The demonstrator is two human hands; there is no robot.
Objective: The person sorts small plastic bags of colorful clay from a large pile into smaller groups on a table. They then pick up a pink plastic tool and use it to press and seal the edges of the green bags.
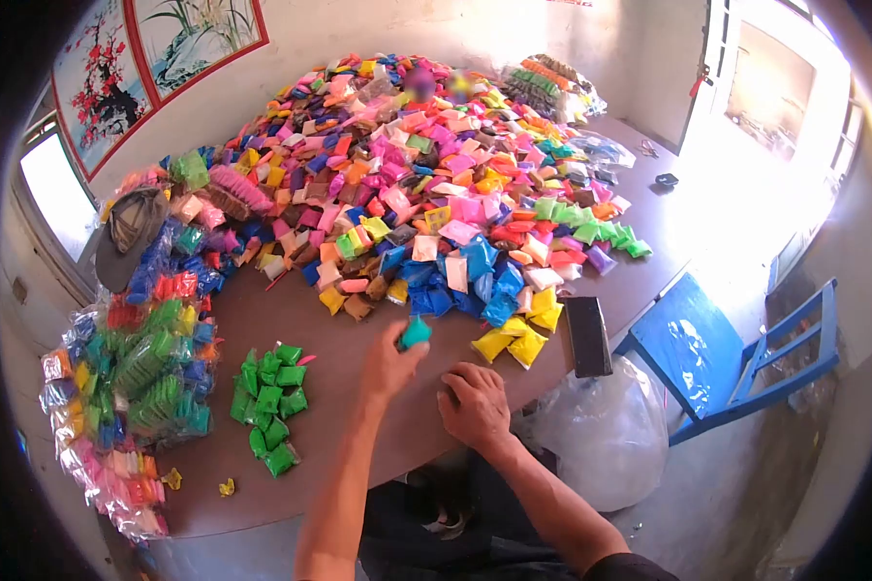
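My left hand (392, 360) is closed on a small teal packet (416, 333), pinched above the table in front of the heap. To its right, my right hand (476, 405) rests near the table's front edge, its fingers loosely bent and nothing visible in them. Several blue packets (431, 290) lie just beyond my hands at the front of the heap. Yellow packets (513, 341) sit beyond my right hand. Left of my left hand is a loose group of green packets (269, 402) on the brown tabletop (339, 441).
A large heap of mixed-colour packets (388, 184) covers the back. Bundled packets in clear plastic (150, 378) line the left side, below a cap (134, 232). A dark box (587, 336) stands at the right edge. Beyond are a plastic bag (606, 436) and blue chair (688, 339).
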